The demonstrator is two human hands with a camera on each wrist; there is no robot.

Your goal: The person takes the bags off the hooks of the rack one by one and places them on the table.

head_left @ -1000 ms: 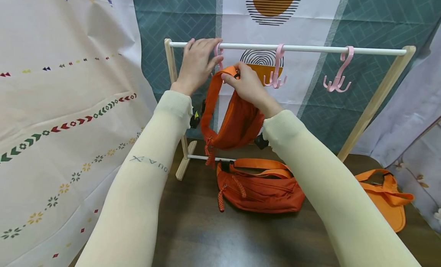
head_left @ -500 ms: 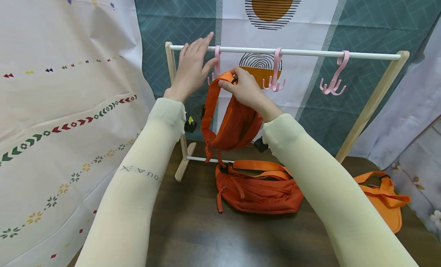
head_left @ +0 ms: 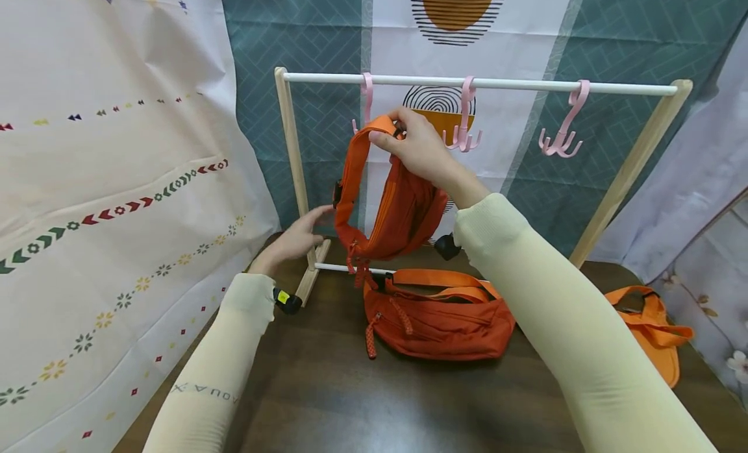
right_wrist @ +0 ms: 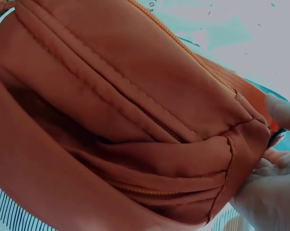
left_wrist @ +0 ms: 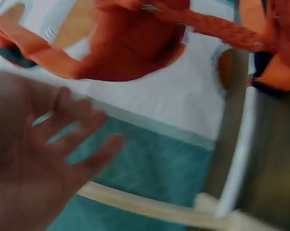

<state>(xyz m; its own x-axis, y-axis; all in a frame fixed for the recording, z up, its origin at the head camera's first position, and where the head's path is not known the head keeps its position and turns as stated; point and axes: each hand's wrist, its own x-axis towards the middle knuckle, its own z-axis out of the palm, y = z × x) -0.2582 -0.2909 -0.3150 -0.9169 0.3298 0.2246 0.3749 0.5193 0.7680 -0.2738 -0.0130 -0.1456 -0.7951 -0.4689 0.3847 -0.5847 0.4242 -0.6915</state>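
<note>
An orange-red waist bag (head_left: 403, 213) hangs in the air before the rack. My right hand (head_left: 423, 145) pinches its strap and top end between thumb and fingers. In the right wrist view the bag's zipped pockets (right_wrist: 135, 96) fill most of the frame. Lower left, my left hand (head_left: 295, 239) reaches toward the strap's black buckle (head_left: 337, 192), fingertips right at the strap's edge. The left wrist view, blurred, shows that left hand (left_wrist: 48, 139) with fingers spread below the strap (left_wrist: 44, 53). Behind the bag, a pink hook (head_left: 367, 96) is partly hidden.
A white rail (head_left: 520, 84) on wooden posts carries two further pink hooks, a middle hook (head_left: 465, 115) and a right hook (head_left: 565, 125). A second orange-red waist bag (head_left: 441, 323) lies on the dark table (head_left: 374, 401). An orange bag (head_left: 654, 339) lies at the right.
My left hand has left the rail by the left hook and dropped down beside the strap. The right hand still holds the bag at about the same height.
</note>
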